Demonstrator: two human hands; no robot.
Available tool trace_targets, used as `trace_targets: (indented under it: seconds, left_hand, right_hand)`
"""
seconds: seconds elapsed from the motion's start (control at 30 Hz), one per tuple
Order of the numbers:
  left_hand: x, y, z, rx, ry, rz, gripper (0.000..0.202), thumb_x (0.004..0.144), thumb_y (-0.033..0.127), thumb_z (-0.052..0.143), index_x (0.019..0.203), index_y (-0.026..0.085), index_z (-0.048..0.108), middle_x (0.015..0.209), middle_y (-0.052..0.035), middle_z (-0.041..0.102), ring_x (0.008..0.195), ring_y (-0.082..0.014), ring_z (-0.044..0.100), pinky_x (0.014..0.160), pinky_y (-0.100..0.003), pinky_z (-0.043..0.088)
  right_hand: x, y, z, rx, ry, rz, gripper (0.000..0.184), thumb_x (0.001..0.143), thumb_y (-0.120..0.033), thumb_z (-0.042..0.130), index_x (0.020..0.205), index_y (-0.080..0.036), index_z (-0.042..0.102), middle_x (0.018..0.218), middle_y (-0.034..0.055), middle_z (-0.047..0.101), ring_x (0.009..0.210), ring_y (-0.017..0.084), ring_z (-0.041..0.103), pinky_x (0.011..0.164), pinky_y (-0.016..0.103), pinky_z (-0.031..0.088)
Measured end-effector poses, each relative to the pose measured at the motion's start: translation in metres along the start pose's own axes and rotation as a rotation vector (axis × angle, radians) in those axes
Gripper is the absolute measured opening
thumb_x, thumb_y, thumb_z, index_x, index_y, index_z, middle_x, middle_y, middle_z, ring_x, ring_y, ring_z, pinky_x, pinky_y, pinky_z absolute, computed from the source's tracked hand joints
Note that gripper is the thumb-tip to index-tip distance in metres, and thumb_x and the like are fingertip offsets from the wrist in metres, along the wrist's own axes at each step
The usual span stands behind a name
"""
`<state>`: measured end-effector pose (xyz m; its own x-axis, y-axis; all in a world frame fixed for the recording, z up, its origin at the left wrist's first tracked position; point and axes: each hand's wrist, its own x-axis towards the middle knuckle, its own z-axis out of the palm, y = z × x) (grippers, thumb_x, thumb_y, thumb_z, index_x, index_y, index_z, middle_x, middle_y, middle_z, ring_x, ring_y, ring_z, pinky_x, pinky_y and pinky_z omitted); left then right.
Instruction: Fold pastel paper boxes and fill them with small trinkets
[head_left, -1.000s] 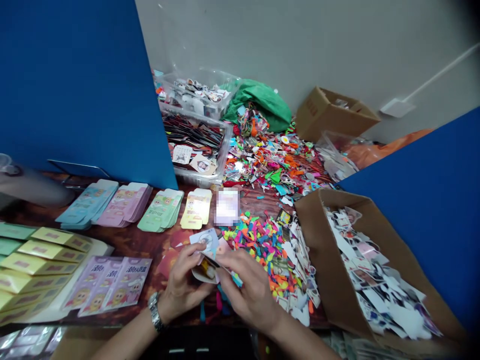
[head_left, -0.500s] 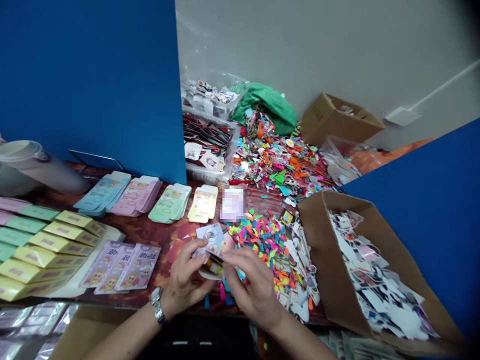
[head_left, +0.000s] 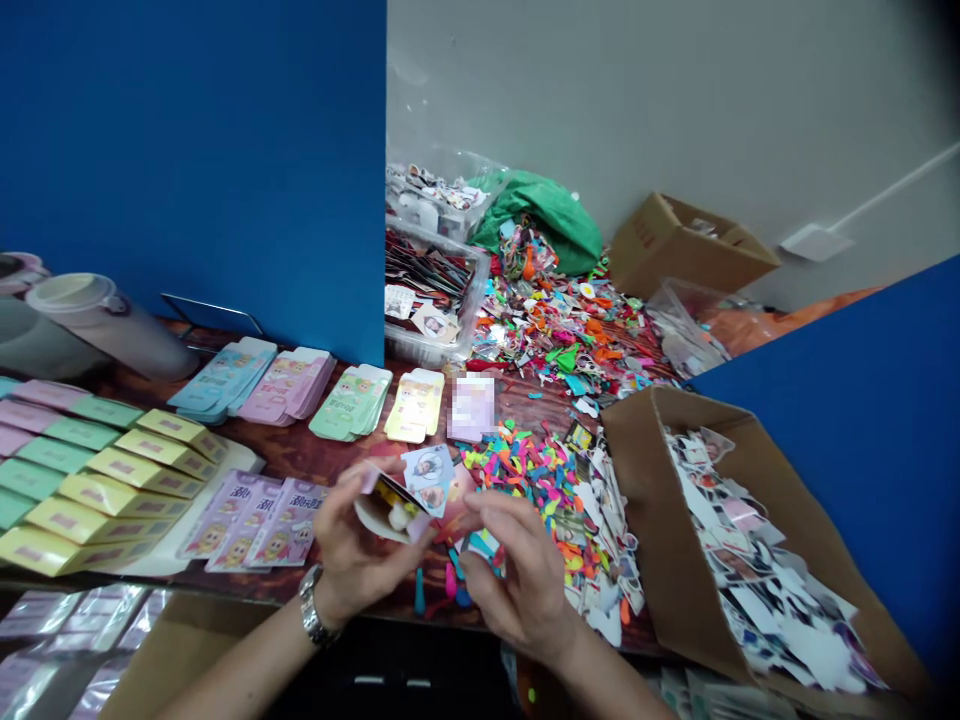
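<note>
My left hand (head_left: 358,540) grips a small folded paper packet (head_left: 386,508), open at one end, with a pale lump showing inside. A printed photo card (head_left: 429,478) stands up from the packet, held against it. My right hand (head_left: 517,572) is a little to the right, pinching a small teal and pink piece (head_left: 481,545) between its fingers. Just beyond both hands lies a heap of bright rubbery scraps (head_left: 517,470), possibly balloons. A metal wristwatch (head_left: 312,606) circles my left wrist.
Stacks of pastel printed packets (head_left: 112,470) cover the table's left side. To the right stands a cardboard box (head_left: 652,510) full of cut photo cards. Blue partition panels (head_left: 187,170) flank the view. Plastic tubs (head_left: 435,300) and a colourful scrap pile (head_left: 562,335) lie behind.
My hands have moved apart, the packet going left with my left hand and tilting open. The card now stands more upright. The whole scene has shifted right in view as my head turned left.
</note>
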<state>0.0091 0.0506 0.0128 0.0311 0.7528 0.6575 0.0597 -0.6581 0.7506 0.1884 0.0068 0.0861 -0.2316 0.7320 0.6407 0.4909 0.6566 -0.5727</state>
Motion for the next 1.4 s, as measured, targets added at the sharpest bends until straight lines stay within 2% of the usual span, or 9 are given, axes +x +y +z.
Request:
trace_targets:
  seconds: [0.1, 0.4, 0.53, 0.67, 0.8, 1.03, 1.2, 1.3, 1.4]
  left_hand:
    - [-0.002, 0.0, 0.002, -0.002, -0.059, -0.004, 0.085, 0.068, 0.009, 0.077, 0.139, 0.028, 0.032, 0.125, -0.0123, 0.054, 0.113, -0.029, 0.06, 0.091, -0.05, 0.053]
    - [-0.005, -0.004, -0.001, 0.014, -0.059, 0.082, 0.092, 0.065, 0.003, 0.078, 0.142, 0.026, 0.031, 0.13, -0.0151, 0.051, 0.118, -0.031, 0.055, 0.094, -0.053, 0.049]
    - [-0.011, -0.007, -0.003, 0.054, -0.143, 0.131, 0.092, 0.069, 0.004, 0.075, 0.145, 0.026, 0.029, 0.134, -0.0172, 0.048, 0.122, -0.0313, 0.053, 0.092, -0.051, 0.051]
    - [-0.014, -0.008, -0.003, 0.162, -0.229, 0.145, 0.085, 0.072, 0.006, 0.074, 0.143, 0.024, 0.032, 0.133, -0.0167, 0.048, 0.122, -0.0288, 0.052, 0.093, -0.047, 0.052]
    - [-0.012, -0.007, -0.002, 0.206, -0.231, 0.118, 0.078, 0.075, 0.009, 0.072, 0.141, 0.021, 0.032, 0.127, -0.0154, 0.051, 0.119, -0.0263, 0.055, 0.093, -0.045, 0.054]
    - [-0.015, -0.002, -0.001, 0.315, -0.235, -0.005, 0.077, 0.08, 0.017, 0.068, 0.145, 0.019, 0.027, 0.13, -0.0167, 0.055, 0.121, -0.0283, 0.056, 0.094, -0.045, 0.055]
    - [-0.013, 0.001, -0.002, 0.461, -0.324, -0.029, 0.081, 0.083, 0.021, 0.065, 0.151, 0.015, 0.021, 0.137, -0.0193, 0.053, 0.124, -0.0299, 0.055, 0.099, -0.043, 0.052]
    - [-0.008, 0.005, -0.003, 0.481, -0.392, -0.057, 0.084, 0.085, 0.025, 0.062, 0.153, 0.013, 0.014, 0.142, -0.0213, 0.048, 0.129, -0.0304, 0.051, 0.102, -0.042, 0.049]
    - [-0.006, 0.007, -0.001, 0.477, -0.409, -0.075, 0.086, 0.087, 0.026, 0.06, 0.154, 0.012, 0.008, 0.143, -0.0225, 0.047, 0.129, -0.0303, 0.051, 0.101, -0.04, 0.049]
  right_hand:
    - [0.001, 0.001, -0.002, -0.037, -0.01, 0.029, 0.067, 0.084, 0.0, 0.057, 0.145, -0.021, 0.038, 0.122, 0.0126, 0.058, 0.114, 0.022, 0.057, 0.093, 0.037, 0.053]
    - [-0.01, 0.003, -0.003, -0.041, -0.042, 0.067, 0.067, 0.083, 0.001, 0.058, 0.144, -0.021, 0.04, 0.124, 0.0127, 0.056, 0.114, 0.022, 0.058, 0.089, 0.036, 0.055]
    - [-0.005, 0.002, 0.001, -0.042, -0.04, 0.08, 0.061, 0.084, 0.0, 0.058, 0.14, -0.021, 0.045, 0.119, 0.0116, 0.06, 0.11, 0.022, 0.06, 0.09, 0.036, 0.054]
    - [0.002, 0.003, 0.006, -0.024, -0.079, 0.172, 0.051, 0.086, 0.0, 0.057, 0.132, -0.023, 0.053, 0.111, 0.0082, 0.064, 0.104, 0.018, 0.062, 0.088, 0.031, 0.054]
    - [0.003, 0.008, 0.009, -0.039, -0.104, 0.168, 0.047, 0.089, 0.001, 0.053, 0.128, -0.025, 0.058, 0.11, 0.0064, 0.066, 0.105, 0.017, 0.063, 0.089, 0.03, 0.054]
    - [0.003, 0.011, 0.007, -0.097, -0.123, 0.166, 0.055, 0.091, -0.002, 0.051, 0.14, -0.024, 0.047, 0.12, 0.0089, 0.066, 0.11, 0.019, 0.063, 0.093, 0.035, 0.053]
    - [0.007, 0.011, 0.003, -0.149, -0.173, 0.074, 0.043, 0.091, -0.003, 0.051, 0.127, -0.024, 0.06, 0.116, 0.0085, 0.067, 0.11, 0.019, 0.063, 0.093, 0.035, 0.054]
    - [0.009, 0.01, 0.001, -0.104, -0.226, 0.134, 0.037, 0.092, -0.009, 0.054, 0.126, -0.022, 0.061, 0.121, 0.0097, 0.066, 0.113, 0.02, 0.062, 0.098, 0.037, 0.052]
    - [0.011, 0.009, 0.002, -0.057, -0.202, 0.23, 0.028, 0.093, -0.014, 0.056, 0.119, -0.021, 0.065, 0.116, 0.0084, 0.068, 0.11, 0.018, 0.064, 0.095, 0.033, 0.054]
